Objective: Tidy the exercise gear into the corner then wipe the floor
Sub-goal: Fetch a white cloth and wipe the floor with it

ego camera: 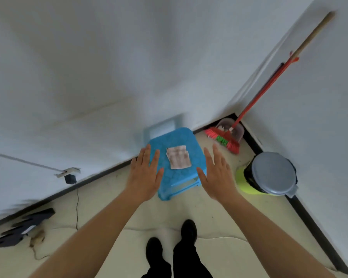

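- The folded cloth [178,157] lies flat on top of the blue plastic stool [179,179], a pale, faintly patterned square near the middle of the seat.
- From my head view, the stool stands on the cream floor [209,213] right against the white wall [88,77], just left of the room's corner.
- My left hand [144,177] is wide open, fingers straight and slightly spread, palm down over the stool's left edge. I cannot tell whether it touches the plastic.
- My right hand [217,175] is just as open and holds nothing, palm down beside the stool's right edge.
- The cloth sits between my two hands, touched by neither.
- In the corner a red broom [224,138] leans against the wall, its bristles in front of a translucent dustpan [237,129].
- A bin with a grey lid [273,173] stands by the right wall, near my right hand.
- Far left, black flat pieces [22,227] lie on the floor by the skirting, too blurred to name.
- A black plug [70,178] hangs on the left wall with a thin cable running down.
- My black shoes [188,230] show below.
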`<state>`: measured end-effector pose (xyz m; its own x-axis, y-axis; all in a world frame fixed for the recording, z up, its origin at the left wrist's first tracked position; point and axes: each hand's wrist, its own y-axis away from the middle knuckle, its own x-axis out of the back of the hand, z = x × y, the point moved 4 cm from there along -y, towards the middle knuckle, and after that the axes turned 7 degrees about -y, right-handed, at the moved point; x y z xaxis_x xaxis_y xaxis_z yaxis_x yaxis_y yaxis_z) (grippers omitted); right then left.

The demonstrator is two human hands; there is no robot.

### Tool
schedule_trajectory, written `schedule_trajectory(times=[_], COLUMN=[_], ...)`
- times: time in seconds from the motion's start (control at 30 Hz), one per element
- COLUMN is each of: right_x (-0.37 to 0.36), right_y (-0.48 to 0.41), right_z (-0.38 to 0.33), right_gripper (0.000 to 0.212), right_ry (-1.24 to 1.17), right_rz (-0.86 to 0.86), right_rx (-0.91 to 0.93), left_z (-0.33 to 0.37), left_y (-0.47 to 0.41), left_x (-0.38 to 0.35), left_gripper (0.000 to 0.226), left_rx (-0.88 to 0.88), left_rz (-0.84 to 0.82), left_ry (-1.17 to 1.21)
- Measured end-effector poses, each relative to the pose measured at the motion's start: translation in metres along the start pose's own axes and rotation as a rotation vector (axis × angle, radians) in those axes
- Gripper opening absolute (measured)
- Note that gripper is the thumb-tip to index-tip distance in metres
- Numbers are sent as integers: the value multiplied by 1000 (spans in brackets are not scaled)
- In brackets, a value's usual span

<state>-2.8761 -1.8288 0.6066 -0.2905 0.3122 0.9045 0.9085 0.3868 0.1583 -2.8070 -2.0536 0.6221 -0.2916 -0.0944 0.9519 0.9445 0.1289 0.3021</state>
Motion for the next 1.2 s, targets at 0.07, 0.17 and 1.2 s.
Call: schedule_trajectory(times=[0.07,0.17,1.2], right_x=[-51,-121,-161], right_y=[-17,-39,39], right_z=[21,48,136], right_gripper=[72,71,16], right_ry=[-21,-44,-892], right_rz=[-88,-229,145], right_rx=[-29,-54,-719], left_z=[2,4,65], left_y=[-22,-52,-73], left_x=[-52,-132,-200], left_gripper=[65,64,59], left_rx=[2,-37,-77], left_rz=[-75,-232,-169], left_ry=[12,-68,17])
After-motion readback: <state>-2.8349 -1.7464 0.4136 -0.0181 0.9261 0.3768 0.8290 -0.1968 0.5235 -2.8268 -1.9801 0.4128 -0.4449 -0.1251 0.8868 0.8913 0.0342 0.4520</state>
